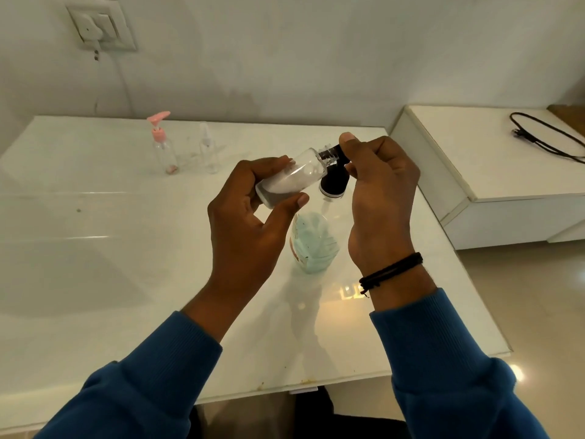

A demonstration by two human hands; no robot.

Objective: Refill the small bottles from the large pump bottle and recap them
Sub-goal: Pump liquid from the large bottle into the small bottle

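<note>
At the far left of the surface (95, 248) stand a pink-pump bottle (164, 147) and, just beside it, a clear bottle (209, 150); both look nearly empty and wait well apart from the work. In the middle, the left hand (250, 213) grips a small bottle (289, 177) tilted neck-up to the right, with white content inside. The right hand (380, 198) pinches a black cap (332, 153) at that bottle's neck, so the step looks like screwing the cap on or off; which way cannot be told. Below the hands the large bottle (313, 242) stands on the surface, its dark top (333, 185) just under the small bottle. The next move likely calls for a steady hold while twisting the cap along the threads, keeping clear of that top. To the right, a cable (544, 134) lies on a lower white unit (493, 172), out of the way.
</note>
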